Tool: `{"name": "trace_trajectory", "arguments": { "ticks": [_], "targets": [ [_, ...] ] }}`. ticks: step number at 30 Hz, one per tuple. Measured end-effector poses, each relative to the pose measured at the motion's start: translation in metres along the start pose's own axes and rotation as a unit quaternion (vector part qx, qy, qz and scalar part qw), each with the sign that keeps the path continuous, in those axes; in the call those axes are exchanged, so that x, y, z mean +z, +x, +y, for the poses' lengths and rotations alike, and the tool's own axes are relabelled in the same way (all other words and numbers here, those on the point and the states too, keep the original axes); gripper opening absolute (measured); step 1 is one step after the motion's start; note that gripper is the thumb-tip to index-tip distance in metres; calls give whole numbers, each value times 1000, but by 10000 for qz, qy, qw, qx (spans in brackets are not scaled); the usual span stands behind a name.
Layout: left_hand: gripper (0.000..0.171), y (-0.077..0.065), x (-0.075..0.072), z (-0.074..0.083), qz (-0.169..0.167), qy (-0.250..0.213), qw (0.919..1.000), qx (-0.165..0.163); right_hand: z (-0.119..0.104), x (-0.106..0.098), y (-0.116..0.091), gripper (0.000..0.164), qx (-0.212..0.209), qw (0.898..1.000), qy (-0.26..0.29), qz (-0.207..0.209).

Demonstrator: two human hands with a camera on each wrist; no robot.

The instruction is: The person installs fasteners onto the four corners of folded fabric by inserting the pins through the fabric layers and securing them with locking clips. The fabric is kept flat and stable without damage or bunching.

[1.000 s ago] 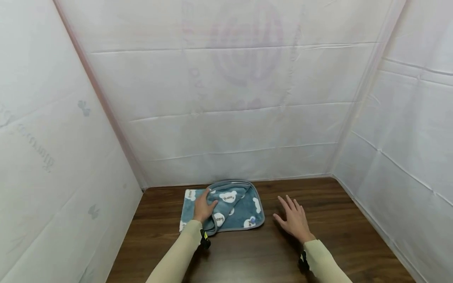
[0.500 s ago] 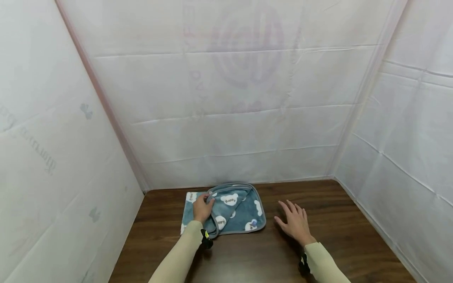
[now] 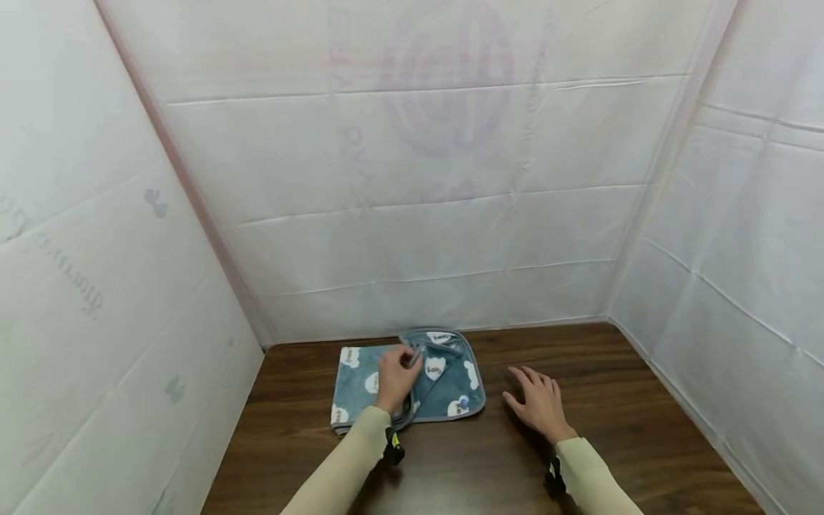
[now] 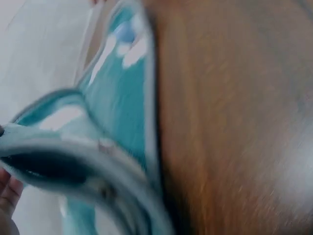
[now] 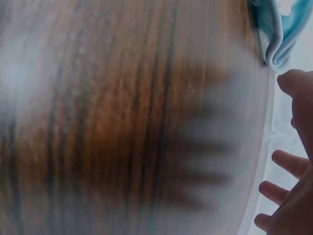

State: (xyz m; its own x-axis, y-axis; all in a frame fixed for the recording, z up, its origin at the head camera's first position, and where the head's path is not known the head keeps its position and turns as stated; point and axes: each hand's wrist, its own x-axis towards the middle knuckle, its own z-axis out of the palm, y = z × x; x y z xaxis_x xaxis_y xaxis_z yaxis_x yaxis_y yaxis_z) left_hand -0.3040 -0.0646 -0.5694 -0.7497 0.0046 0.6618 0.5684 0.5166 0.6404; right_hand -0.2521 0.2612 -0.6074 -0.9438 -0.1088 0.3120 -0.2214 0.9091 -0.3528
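Note:
A folded teal plush blanket (image 3: 453, 393) with white bear heads and grey piping lies at the back of the wooden table. My left hand (image 3: 395, 379) pinches a piped edge of its upper layer, raised and curled toward the right. In the left wrist view the lifted edge (image 4: 78, 149) gapes between thumb and fingers (image 4: 9, 193), with a blue dot (image 4: 125, 32) on the layer beyond. To the right of the blanket, my right hand (image 3: 539, 404) is held over the table with fingers spread, holding nothing. Its thumb overlaps near a blanket corner (image 5: 276, 49) in the right wrist view.
White sheeting walls (image 3: 425, 243) stand behind and on both sides of the dark wooden table (image 3: 476, 472). The blanket's far edge lies close to the back wall. A black band with a device sits on each wrist.
My left hand has moved right, drawing the piped edge of the blanket's upper layer with it and uncovering more of the left part. My right hand stays nearly in place.

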Motion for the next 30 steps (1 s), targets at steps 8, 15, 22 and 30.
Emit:
{"name": "trace_trajectory", "arguments": {
  "ticks": [8,15,22,30],
  "targets": [
    [30,-18,28,34,-1117,1060,9680,1980,-4,3,2,56,-33,10000,45,-52],
    [34,-45,41,47,-2174,2627,8912,2991,-8,5,1,53,-91,9999,79,6],
    [28,-64,46,56,-2586,3210,8571,3089,-10,6,-3,52,-92,9999,57,-29],
    [22,-65,43,56,-2456,2470,8885,2988,-13,5,0,52,-222,9996,147,43]
  ]
}}
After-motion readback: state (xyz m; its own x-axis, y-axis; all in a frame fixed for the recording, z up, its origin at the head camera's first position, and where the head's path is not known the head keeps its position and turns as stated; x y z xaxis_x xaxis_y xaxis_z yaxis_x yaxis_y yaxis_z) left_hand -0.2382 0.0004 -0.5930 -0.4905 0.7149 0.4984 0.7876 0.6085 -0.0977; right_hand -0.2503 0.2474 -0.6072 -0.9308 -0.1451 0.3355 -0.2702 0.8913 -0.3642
